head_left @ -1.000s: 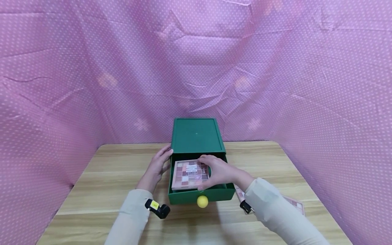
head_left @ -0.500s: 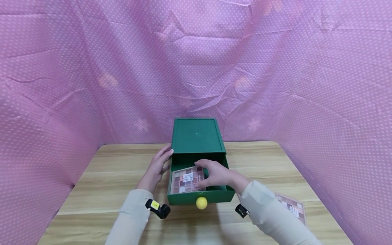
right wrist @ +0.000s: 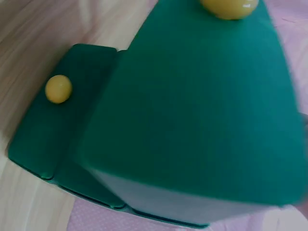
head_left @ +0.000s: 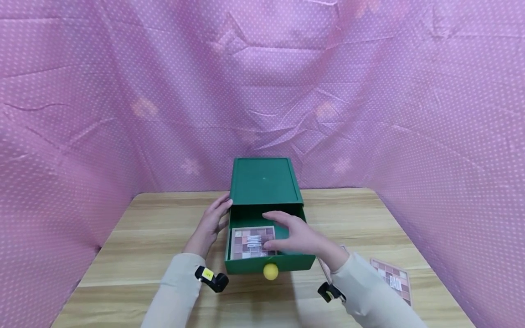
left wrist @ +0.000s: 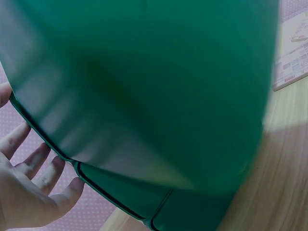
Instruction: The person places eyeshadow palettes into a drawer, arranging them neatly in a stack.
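A green drawer cabinet [head_left: 264, 180] stands mid-table with its upper drawer [head_left: 250, 266] pulled out by a yellow knob side. An eyeshadow palette [head_left: 242, 241] with a checkered pink-brown lid lies flat at the drawer's front left. Over the drawer's right half, my right hand [head_left: 297, 237] has its fingers and thumb spread apart; the thumb tip overlaps the palette's right edge. My left hand [head_left: 209, 225] rests its extended fingers against the cabinet's left side. In the left wrist view those fingertips [left wrist: 43, 178] meet the cabinet's edge.
Another palette [head_left: 393, 281] lies on the wooden table [head_left: 164, 228] at the right. One more palette [head_left: 324, 269] is partly hidden under the right wrist. A lower drawer [right wrist: 38, 134] with its own yellow knob [right wrist: 58, 89] sits closed. Pink dotted cloth [head_left: 262, 91] surrounds the table.
The palette has come down toward the drawer's front left and straightened to lie flat. My right hand has loosened from it and shifted slightly right. The left hand stays put.
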`<state>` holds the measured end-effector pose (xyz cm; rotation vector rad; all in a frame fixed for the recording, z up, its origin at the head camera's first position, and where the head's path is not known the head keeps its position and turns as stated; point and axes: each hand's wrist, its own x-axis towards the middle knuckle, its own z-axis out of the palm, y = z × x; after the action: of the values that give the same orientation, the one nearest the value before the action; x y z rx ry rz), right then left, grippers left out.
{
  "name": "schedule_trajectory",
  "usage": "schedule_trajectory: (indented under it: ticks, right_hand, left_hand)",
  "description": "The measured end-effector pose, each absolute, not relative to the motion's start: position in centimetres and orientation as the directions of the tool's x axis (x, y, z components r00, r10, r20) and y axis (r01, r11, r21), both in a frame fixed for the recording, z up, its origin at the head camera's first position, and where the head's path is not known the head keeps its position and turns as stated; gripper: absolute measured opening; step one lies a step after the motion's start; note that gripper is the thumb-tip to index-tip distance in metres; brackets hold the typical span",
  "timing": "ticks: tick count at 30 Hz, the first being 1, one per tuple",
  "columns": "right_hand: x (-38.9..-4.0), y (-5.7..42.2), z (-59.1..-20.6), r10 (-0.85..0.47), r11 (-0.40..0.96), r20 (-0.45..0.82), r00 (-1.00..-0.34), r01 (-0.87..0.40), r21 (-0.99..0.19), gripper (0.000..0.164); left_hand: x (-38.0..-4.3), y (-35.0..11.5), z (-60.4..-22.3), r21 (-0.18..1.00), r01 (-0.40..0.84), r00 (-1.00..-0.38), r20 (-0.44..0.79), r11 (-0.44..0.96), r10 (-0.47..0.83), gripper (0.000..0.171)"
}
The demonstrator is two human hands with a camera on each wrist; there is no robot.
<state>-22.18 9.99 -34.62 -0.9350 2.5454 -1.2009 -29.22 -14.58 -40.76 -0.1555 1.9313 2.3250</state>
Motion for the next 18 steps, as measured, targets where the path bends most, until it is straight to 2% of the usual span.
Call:
schedule_trajectory:
  ticks: [5,11,14,18]
  right_hand:
    - [-20.7,12.0,-34.3,-0.587,0.387,0.202,-0.784,-0.49,-0.781,0.062]
    - [-20.0,16.0,-35.3,-0.478,0.364,0.318,-0.819,-0.514,-0.777,0.061]
    - [-19.9,17.9,-36.3,-0.408,0.344,0.333,-0.85,-0.481,-0.807,0.063]
    - [-19.6,19.8,-37.6,-0.325,0.373,0.293,-0.899,-0.406,-0.834,0.065]
  left_hand:
    - [-29.2,-14.6,-40.8,0.974,-0.153,-0.988,-0.15,-0.168,0.026,0.055]
    - [-29.2,-14.4,-40.6,0.975,-0.147,-0.989,-0.146,-0.169,0.021,0.052]
    - [-29.2,-14.4,-40.6,0.975,-0.148,-0.989,-0.147,-0.166,0.018,0.052]
    - [-29.1,-14.4,-40.6,0.975,-0.149,-0.989,-0.147,-0.166,0.026,0.052]
